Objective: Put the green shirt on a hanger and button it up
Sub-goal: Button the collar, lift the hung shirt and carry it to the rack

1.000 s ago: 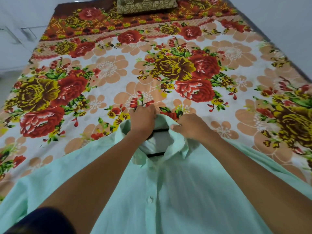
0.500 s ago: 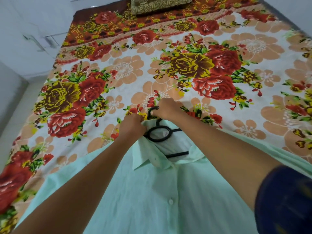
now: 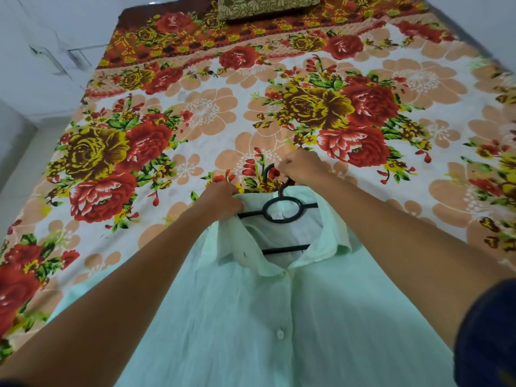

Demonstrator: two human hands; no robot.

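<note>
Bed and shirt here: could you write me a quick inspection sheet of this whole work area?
Surface: bed under a floral sheet.
Job's things: green shirt lies flat, front closed at one visible button; black hanger inside the collar, hook sticking out.
Clutter: patterned pillow at the far end.
Hands: left hand grips the collar; right hand grips the hanger hook.
Cables: nothing seen.
Surroundings: pale wall on the left.
</note>
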